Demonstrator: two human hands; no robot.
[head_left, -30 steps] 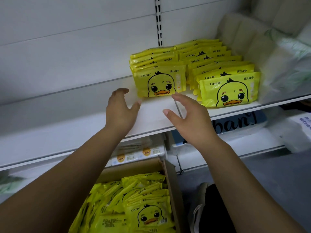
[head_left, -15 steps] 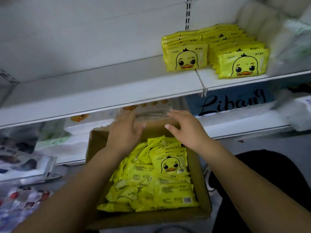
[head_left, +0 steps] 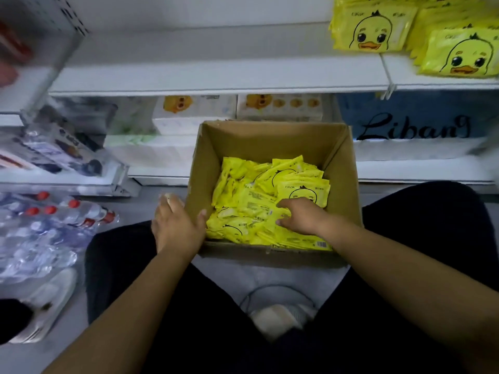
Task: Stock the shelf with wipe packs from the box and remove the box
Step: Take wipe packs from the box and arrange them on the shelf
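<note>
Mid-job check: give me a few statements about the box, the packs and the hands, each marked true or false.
1. The box holds yellow wipe packs. True.
2. The right hand is down in the box, on the packs. True.
3. The left hand rests on the shelf. False: it grips the box's left wall.
4. The box stands on the shelf. False: it sits on the floor.
5. The shelf holds no packs. False: shelved packs stand at its right end.

Floor [head_left: 243, 278]: grey, smooth. Lower shelf [head_left: 405, 171], far: white, holding tissue boxes [head_left: 194, 109] and a blue pack [head_left: 413, 117] lettered "Libang". Bottled water [head_left: 54, 211]: red caps, shrink-wrapped, on the floor at left. Light: dim, even.
</note>
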